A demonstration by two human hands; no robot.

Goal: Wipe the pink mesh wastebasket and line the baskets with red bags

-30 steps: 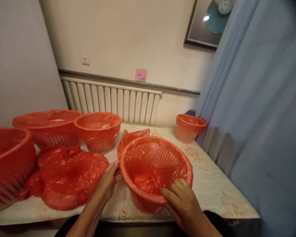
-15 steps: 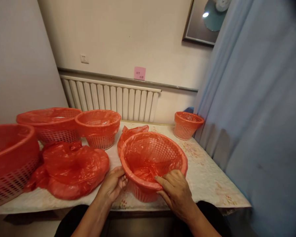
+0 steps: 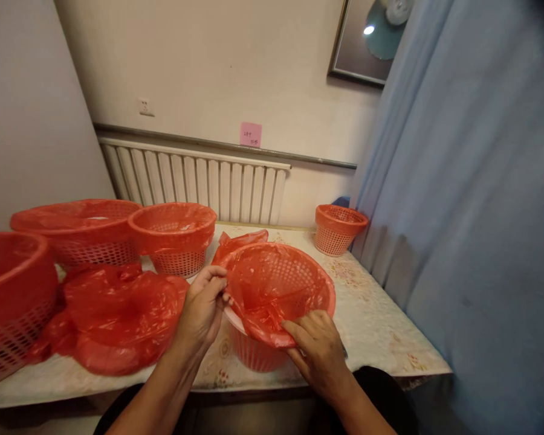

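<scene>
A red perforated plastic basket [image 3: 256, 353] stands at the table's near edge, lined with a thin red plastic bag [image 3: 272, 290]. My left hand [image 3: 202, 308] pinches the bag's edge at the basket's left rim, fingers closed on the film. My right hand [image 3: 317, 350] grips the bag's edge at the near rim and holds it down over the outside. A crumpled red bag [image 3: 118, 317] lies on the table just left of my left hand.
Two bag-lined baskets [image 3: 174, 241] [image 3: 79, 232] stand at the back left, a large red one [image 3: 11, 296] at the far left. A small basket [image 3: 338, 228] sits at the back right by a blue curtain [image 3: 471, 211]. A radiator [image 3: 194, 184] runs behind the flowered tablecloth [image 3: 381, 332].
My left hand rose from the basket's side to its left rim and pinched the bag's edge. The bag's edge is now drawn over the near rim. My right hand stayed at the near rim.
</scene>
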